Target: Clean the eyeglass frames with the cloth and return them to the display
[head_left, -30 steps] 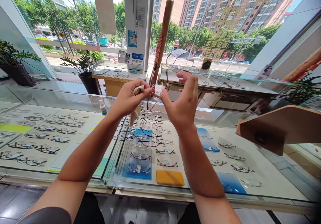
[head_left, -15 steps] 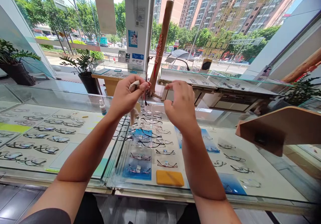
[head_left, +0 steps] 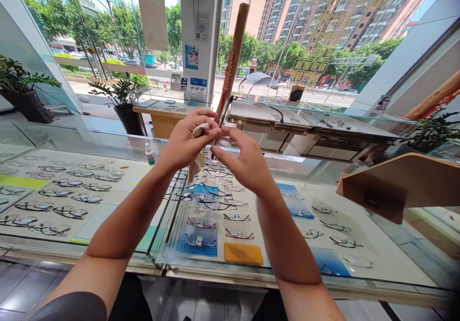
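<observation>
Left hand [head_left: 187, 143] grip clenched on whitish cloth [head_left: 200, 130], pinching thin eyeglass frame [head_left: 223, 112], held up above glass bench [head_left: 377, 263]. Right hand [head_left: 247, 165] fingertips meet the frame; cannot tell its grip. Display glasses [head_left: 201, 223] lie under the glass.

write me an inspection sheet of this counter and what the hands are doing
surface: glass counter, with rows of spectacles laid out under the glass
job's things: pale cloth and a thin dark glasses frame, both raised above the counter
clutter: small bottle left of the hands; yellow pad near the front edge; wooden board at right
hands: left hand pinched shut on the cloth; right hand with its fingers at the frame, grip cannot be told
cables: nothing seen
surroundings: shop window, potted plants, leaning wooden pole, street and buildings outside
</observation>
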Available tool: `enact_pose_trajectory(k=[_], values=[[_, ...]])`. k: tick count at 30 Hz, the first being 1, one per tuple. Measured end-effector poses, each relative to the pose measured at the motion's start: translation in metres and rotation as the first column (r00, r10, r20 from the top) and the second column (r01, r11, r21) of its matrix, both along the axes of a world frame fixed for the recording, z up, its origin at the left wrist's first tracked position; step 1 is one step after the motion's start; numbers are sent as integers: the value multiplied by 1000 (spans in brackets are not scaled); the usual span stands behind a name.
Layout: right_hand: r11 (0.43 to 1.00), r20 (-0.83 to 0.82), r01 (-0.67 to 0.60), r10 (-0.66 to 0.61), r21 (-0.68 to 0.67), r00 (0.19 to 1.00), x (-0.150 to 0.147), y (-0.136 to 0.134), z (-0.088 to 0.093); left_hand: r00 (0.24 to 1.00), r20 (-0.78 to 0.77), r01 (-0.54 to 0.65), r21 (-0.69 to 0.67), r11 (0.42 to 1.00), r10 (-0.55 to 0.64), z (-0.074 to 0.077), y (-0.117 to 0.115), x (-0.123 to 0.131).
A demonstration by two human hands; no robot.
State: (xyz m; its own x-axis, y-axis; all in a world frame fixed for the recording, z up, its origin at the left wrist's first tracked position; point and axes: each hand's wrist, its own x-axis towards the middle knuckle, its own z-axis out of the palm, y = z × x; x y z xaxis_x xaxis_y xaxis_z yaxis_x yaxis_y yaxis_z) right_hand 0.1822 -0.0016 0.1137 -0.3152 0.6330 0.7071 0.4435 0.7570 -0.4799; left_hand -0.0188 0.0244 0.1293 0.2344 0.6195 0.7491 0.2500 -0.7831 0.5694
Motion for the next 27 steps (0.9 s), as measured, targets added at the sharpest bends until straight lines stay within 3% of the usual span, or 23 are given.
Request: enact_pose_trajectory(k=[9, 16, 18, 21, 23, 27], values=[[997, -109, -44, 51, 68, 993, -6, -10, -5, 1000, -25, 3, 0, 1000, -3, 4, -22, 0], [993, -159, 105, -95, 53, 983, 18, 6, -48, 955, -268, 21, -361, 933, -126, -11, -30, 1], [983, -180, 178, -170, 34, 969, 27, 15, -61, 874, -445, -7, -411, 911, -194, -24, -33, 6], [969, -227, 246, -239, 3, 944, 34, 30, -79, 632, -726, -98, -421, 902, -271, -53, -42, 21], [965, -249, 260, -255, -12, 934, 34, 39, -89, 482, -819, -104, -406, 908, -311, -77, -48, 34], [959, -241, 283, -271, 16, 932, 33, 49, -105, 383, -834, 10, -426, 905, -397, -121, -58, 53]])
